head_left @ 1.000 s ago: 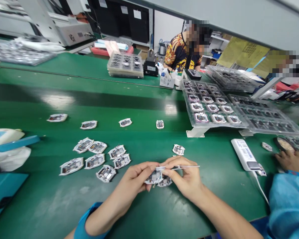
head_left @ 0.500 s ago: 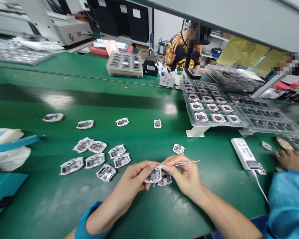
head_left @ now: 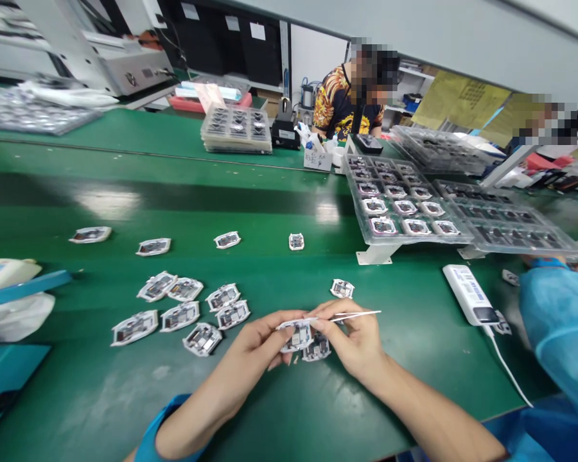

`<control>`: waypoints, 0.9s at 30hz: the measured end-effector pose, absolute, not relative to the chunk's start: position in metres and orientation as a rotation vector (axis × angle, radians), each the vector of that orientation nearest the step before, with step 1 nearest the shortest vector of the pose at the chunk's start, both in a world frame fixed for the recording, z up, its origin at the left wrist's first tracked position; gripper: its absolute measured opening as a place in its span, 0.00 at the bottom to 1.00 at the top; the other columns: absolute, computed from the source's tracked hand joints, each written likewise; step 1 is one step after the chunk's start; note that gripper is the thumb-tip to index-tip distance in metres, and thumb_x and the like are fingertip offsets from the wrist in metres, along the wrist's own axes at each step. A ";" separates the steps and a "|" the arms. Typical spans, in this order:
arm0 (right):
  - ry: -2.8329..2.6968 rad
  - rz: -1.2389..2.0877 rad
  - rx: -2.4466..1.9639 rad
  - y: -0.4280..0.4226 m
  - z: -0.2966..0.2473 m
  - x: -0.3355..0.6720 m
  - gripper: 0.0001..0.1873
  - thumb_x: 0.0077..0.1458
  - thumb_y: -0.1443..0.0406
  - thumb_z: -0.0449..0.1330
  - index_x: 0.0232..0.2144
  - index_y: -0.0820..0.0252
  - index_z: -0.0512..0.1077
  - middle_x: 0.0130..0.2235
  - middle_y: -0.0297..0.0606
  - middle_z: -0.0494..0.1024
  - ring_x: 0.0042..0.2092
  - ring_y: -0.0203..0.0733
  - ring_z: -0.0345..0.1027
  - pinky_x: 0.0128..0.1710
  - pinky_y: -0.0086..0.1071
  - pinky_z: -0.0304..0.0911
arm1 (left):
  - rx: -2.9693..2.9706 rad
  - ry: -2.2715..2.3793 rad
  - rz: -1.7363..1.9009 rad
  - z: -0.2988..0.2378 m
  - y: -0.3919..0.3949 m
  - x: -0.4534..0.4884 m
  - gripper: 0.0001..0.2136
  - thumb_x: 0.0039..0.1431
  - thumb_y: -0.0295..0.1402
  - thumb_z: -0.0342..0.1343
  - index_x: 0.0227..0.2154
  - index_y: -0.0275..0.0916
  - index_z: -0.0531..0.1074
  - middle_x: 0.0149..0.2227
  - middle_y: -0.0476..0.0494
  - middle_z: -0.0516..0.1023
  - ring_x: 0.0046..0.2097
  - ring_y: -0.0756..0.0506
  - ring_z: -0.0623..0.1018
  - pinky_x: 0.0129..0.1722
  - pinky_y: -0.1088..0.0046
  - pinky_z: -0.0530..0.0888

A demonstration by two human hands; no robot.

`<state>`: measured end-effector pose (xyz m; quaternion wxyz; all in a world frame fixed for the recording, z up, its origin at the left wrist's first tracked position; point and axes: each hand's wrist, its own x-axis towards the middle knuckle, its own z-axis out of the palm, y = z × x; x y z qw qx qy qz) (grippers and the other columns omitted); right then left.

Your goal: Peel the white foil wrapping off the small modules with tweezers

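Note:
My left hand (head_left: 255, 346) grips a white-framed circuit-board housing (head_left: 297, 340) by its left side, thumb over the board. Tweezers (head_left: 359, 314) lie in my closed right hand (head_left: 359, 343), their thin prongs sticking out to the right. My right fingertips meet the held housing's upper right edge; what they do there is too small to make out. Just behind and below it, a second housing (head_left: 318, 350) shows, partly covered. Beyond my right hand another housing (head_left: 341, 289) rests on the green bench (head_left: 270, 410).
Several similar housings (head_left: 180, 316) lie to the left, with a spaced row farther back. A clear tray (head_left: 390, 240) of housings stands on white brackets. On the right are a white corded device (head_left: 467, 295) and a co-worker's blue sleeve (head_left: 553, 314). Another person (head_left: 351, 102) sits opposite.
The held housing has tilted so its face shows more. Both my hands stay nearly in place. The co-worker's arm at right has reached forward, and the view has shifted slightly.

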<state>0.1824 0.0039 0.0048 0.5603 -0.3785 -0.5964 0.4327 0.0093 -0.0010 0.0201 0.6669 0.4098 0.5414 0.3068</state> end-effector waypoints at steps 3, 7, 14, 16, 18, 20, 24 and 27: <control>-1.514 0.927 -0.866 0.004 0.007 0.184 0.04 0.55 0.70 0.64 0.31 0.57 0.75 0.33 0.39 0.83 0.35 0.43 0.79 0.36 0.34 0.74 | 0.943 1.199 0.698 0.020 0.001 0.010 0.17 0.50 0.43 0.61 0.39 0.39 0.80 0.29 0.46 0.77 0.29 0.48 0.70 0.28 0.76 0.67; -1.648 0.753 -0.789 0.005 0.006 0.185 0.04 0.56 0.71 0.63 0.31 0.58 0.75 0.31 0.39 0.83 0.35 0.43 0.80 0.37 0.35 0.73 | 0.893 1.206 0.718 0.017 0.001 0.011 0.17 0.47 0.43 0.62 0.37 0.39 0.81 0.30 0.46 0.78 0.29 0.49 0.69 0.28 0.77 0.67; -1.560 0.824 -0.800 0.005 0.006 0.184 0.05 0.55 0.72 0.63 0.34 0.58 0.75 0.35 0.41 0.83 0.37 0.42 0.79 0.39 0.34 0.74 | 0.817 1.226 0.748 0.021 0.002 0.011 0.15 0.48 0.41 0.62 0.38 0.39 0.81 0.30 0.48 0.77 0.28 0.50 0.67 0.28 0.78 0.66; -1.554 0.835 -0.791 0.005 0.006 0.184 0.05 0.55 0.72 0.63 0.33 0.58 0.76 0.35 0.41 0.83 0.37 0.42 0.79 0.39 0.33 0.74 | 0.844 1.209 0.738 0.022 0.002 0.010 0.16 0.50 0.41 0.61 0.40 0.39 0.80 0.31 0.47 0.77 0.29 0.49 0.68 0.28 0.77 0.66; -1.542 0.834 -0.793 0.006 0.005 0.185 0.05 0.55 0.72 0.64 0.32 0.58 0.76 0.34 0.40 0.83 0.37 0.42 0.79 0.39 0.33 0.74 | 0.909 1.139 0.721 0.023 0.001 0.008 0.17 0.52 0.40 0.62 0.44 0.39 0.78 0.34 0.46 0.78 0.33 0.47 0.72 0.31 0.75 0.68; -1.530 0.835 -0.815 0.008 0.005 0.186 0.04 0.54 0.72 0.64 0.31 0.59 0.77 0.33 0.40 0.83 0.37 0.42 0.79 0.40 0.33 0.74 | 0.995 1.040 0.702 0.021 0.001 0.006 0.20 0.51 0.36 0.64 0.48 0.40 0.74 0.40 0.45 0.79 0.40 0.45 0.75 0.37 0.73 0.71; -1.480 0.864 -0.878 0.011 0.003 0.188 0.04 0.54 0.71 0.65 0.31 0.59 0.77 0.34 0.40 0.83 0.36 0.42 0.79 0.39 0.33 0.74 | 1.184 1.007 0.713 0.012 0.011 0.002 0.17 0.51 0.35 0.64 0.43 0.40 0.70 0.40 0.45 0.78 0.40 0.44 0.77 0.40 0.70 0.73; -1.435 0.819 -0.892 0.014 0.002 0.190 0.04 0.54 0.71 0.65 0.32 0.58 0.76 0.34 0.40 0.83 0.37 0.42 0.79 0.40 0.34 0.73 | 1.461 1.080 0.758 0.002 0.035 0.005 0.14 0.53 0.41 0.59 0.38 0.39 0.68 0.35 0.44 0.78 0.39 0.43 0.78 0.39 0.67 0.75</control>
